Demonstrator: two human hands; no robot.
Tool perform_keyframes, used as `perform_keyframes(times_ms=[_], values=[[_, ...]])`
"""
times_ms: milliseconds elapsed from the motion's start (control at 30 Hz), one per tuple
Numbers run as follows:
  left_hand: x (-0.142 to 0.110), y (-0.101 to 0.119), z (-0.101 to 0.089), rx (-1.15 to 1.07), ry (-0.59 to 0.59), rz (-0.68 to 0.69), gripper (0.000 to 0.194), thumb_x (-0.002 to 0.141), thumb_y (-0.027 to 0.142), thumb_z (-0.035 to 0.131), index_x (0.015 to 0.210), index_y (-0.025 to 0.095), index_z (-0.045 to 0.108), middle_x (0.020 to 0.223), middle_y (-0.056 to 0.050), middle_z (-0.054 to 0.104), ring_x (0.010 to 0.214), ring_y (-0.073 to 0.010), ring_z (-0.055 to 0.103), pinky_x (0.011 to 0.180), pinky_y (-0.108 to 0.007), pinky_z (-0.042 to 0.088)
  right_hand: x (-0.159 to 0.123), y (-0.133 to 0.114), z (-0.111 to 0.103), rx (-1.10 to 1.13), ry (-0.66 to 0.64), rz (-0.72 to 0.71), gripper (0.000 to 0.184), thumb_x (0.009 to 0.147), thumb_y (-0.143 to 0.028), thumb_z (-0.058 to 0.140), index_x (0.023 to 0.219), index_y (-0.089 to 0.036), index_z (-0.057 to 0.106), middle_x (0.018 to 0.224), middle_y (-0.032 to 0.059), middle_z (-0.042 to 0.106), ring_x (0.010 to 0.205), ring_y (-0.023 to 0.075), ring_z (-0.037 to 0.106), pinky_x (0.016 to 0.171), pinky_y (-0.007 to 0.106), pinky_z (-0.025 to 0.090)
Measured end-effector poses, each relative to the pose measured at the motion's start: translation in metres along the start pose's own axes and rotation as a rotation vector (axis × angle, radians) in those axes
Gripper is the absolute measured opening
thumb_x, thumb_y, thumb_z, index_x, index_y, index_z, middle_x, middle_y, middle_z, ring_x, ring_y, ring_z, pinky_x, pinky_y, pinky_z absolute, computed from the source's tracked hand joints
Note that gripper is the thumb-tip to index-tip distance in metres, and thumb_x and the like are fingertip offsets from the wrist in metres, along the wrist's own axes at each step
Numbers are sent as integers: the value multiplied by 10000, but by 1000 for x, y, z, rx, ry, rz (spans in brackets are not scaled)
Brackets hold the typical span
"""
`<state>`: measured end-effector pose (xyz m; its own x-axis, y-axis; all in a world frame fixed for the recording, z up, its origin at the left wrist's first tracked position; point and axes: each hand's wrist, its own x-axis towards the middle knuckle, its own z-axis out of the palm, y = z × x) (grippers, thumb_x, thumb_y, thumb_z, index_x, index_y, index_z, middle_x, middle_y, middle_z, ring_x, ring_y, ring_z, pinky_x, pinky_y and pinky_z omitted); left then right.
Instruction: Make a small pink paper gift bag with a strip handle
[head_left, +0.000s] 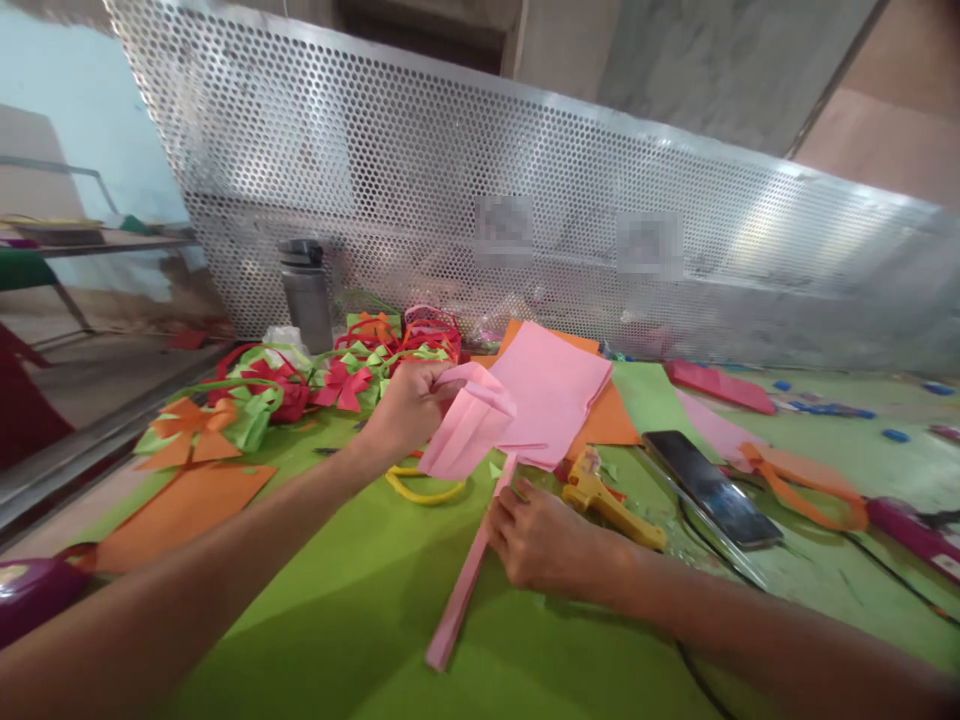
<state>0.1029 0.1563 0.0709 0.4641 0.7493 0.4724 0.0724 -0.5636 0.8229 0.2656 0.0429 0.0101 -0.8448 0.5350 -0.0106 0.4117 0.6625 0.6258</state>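
Positioning looks like the step: remotely, I have my left hand pinching a folded pink sheet mid-scene, my right hand pinching a pink strip nearer; next move probably calls for steadying both.

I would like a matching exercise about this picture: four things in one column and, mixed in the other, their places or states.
1. left hand
2. right hand
3. phone
4. bottle

A. upright near the perforated metal panel
B. touching the long pink strip
C. lying right of the yellow glue gun
D. holding the folded pink piece

Pairs: 1-D, 2-B, 3-C, 4-A
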Motion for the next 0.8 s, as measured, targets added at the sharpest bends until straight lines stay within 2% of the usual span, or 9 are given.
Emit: perform_keyframes(times_ms=[167, 267, 333, 467, 567, 633, 733, 800], values=[[2, -9, -1, -427, -73, -263, 105, 611, 209, 656, 622, 111, 621, 527, 16, 576, 511, -122, 529, 470, -206, 410, -7, 9, 9, 61, 76, 113, 139, 848, -128, 461, 868, -99, 595, 795, 100, 614, 728, 211, 546, 590, 344, 418], [2, -13, -7, -514, -146, -367, 213, 596, 275, 679, 714, 99, 656, 593, -40, 640, 493, -142, 557, 485, -253, 456, -14, 18, 8, 29, 205, 189, 180, 874, -133, 425, 882, -111, 603, 840, 105, 623, 744, 201, 550, 607, 339, 429], [1, -13, -13, -592, -242, -465, 275, 594, 296, 691, 775, 89, 669, 718, -95, 683, 542, -163, 594, 521, -279, 478, -20, 26, 5, -27, 322, 254, 186, 871, -122, 430, 882, -99, 614, 846, 111, 630, 757, 204, 556, 625, 341, 437], [-4, -4, -17, -754, -544, -654, 281, 629, 266, 708, 832, 76, 669, 984, -145, 669, 655, -192, 644, 553, -257, 476, -32, 45, -5, -172, 474, 347, 165, 847, -90, 469, 880, -59, 628, 845, 129, 641, 793, 223, 569, 666, 355, 453], [-13, 8, -3, -780, -689, -698, 274, 612, 263, 737, 803, 77, 672, 962, -144, 674, 601, -202, 652, 479, -223, 448, -40, 55, -13, -281, 519, 377, 161, 844, -90, 480, 891, -57, 630, 840, 127, 650, 814, 230, 572, 677, 357, 460], [-20, 14, 9, -821, -697, -710, 299, 552, 266, 783, 747, 66, 675, 867, -139, 691, 542, -164, 626, 463, -207, 438, -44, 59, -16, -329, 528, 408, 151, 842, -101, 492, 892, -67, 630, 849, 124, 657, 825, 231, 574, 685, 359, 465], [-29, 16, 25, -845, -655, -694, 276, 576, 297, 780, 672, 62, 672, 760, -123, 697, 520, -121, 590, 490, -193, 442, -48, 61, -18, -363, 531, 441, 138, 835, -111, 508, 894, -77, 627, 867, 120, 662, 835, 230, 576, 702, 360, 468], [-34, 14, 31, -845, -605, -697, 279, 569, 318, 786, 671, 82, 679, 635, -73, 680, 513, -116, 583, 492, -178, 434, -48, 61, -18, -368, 537, 449, 138, 837, -108, 500, 894, -88, 624, 865, 112, 663, 834, 223, 577, 708, 357, 469]])
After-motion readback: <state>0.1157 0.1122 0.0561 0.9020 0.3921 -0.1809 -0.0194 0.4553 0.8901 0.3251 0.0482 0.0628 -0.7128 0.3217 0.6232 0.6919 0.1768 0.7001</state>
